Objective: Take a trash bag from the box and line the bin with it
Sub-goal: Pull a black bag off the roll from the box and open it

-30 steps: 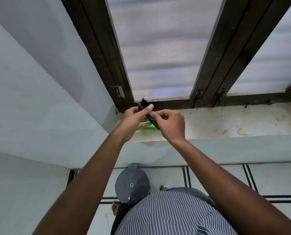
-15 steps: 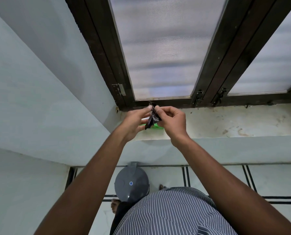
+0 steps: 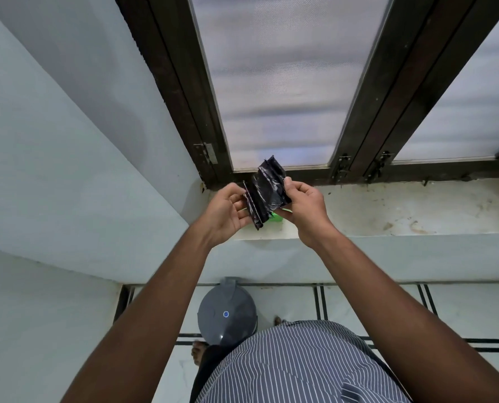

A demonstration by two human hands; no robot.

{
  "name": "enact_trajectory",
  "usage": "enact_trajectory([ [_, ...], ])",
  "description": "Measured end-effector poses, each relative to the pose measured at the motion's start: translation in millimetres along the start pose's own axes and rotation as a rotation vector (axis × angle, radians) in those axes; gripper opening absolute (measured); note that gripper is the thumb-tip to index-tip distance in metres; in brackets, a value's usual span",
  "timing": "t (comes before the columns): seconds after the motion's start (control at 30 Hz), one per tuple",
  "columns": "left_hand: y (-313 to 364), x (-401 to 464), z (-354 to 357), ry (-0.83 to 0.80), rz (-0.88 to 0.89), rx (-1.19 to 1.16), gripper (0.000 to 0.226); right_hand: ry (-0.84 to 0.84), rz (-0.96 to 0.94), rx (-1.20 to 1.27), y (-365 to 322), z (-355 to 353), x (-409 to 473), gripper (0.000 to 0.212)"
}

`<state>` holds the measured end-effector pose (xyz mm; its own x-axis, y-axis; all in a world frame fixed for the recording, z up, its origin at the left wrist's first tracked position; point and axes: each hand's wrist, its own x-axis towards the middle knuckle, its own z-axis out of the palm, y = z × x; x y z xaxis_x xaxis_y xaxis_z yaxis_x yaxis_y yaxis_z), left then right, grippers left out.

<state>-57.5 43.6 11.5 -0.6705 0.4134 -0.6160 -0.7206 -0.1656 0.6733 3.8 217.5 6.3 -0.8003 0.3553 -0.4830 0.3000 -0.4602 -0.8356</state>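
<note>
A folded black trash bag [image 3: 265, 190] is stretched partly open between my two hands above the window sill. My left hand [image 3: 228, 210] pinches its left edge, and my right hand [image 3: 305, 203] pinches its right edge. Just below the bag, a small piece of the green box [image 3: 276, 218] shows on the sill; the rest is hidden by the bag and my hands. The grey bin [image 3: 226, 314] stands on the floor below the sill with its round lid closed.
The white sill [image 3: 388, 210] runs to the right under a dark-framed window [image 3: 289, 82]. A wall [image 3: 68, 170] closes in on the left. My striped shirt [image 3: 295, 365] and a bare foot [image 3: 198, 351] show beside the bin.
The bag was a narrow folded strip between my fingertips. My hands have moved apart and the bag has spread into a wider pleated sheet.
</note>
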Motion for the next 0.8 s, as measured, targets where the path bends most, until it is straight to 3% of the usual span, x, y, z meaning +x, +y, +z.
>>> enact_trajectory([
  [0.13, -4.1, 0.6, 1.2, 0.025, 0.095, 0.161, 0.036, 0.133, 0.037, -0.118, 3.4, 1.9, -2.6, 0.02],
  [0.23, -6.0, 3.8, 0.6, 0.057, 0.16, 0.289, 0.051, 0.217, -0.351, -0.486, 1.7, 3.7, -11.9, 0.044],
  [0.3, -5.5, 3.8, 1.0, 0.026, 0.193, 0.358, 0.052, 0.084, -0.598, -0.703, 0.5, 5.2, -11.2, 0.047],
  [0.4, -2.9, -1.2, 6.0, -0.052, 0.229, 0.414, 0.047, -0.179, -0.498, -0.797, -9.7, 10.1, -3.1, 0.037],
  [0.47, -2.0, -4.8, 8.6, -0.057, 0.241, 0.445, 0.043, -0.255, -0.419, -0.849, -12.1, 13.8, 2.0, 0.034],
  [0.67, 0.9, -11.1, 1.0, 0.061, 0.222, 0.37, 0.021, -0.222, -0.424, -0.985, -17.8, 14.0, 6.2, 0.055],
  [0.8, 7.3, -17.9, -16.3, -0.016, 0.105, 0.131, 0.037, -0.205, -0.458, -1.02, -25.4, 6.4, 3.6, 0.058],
])
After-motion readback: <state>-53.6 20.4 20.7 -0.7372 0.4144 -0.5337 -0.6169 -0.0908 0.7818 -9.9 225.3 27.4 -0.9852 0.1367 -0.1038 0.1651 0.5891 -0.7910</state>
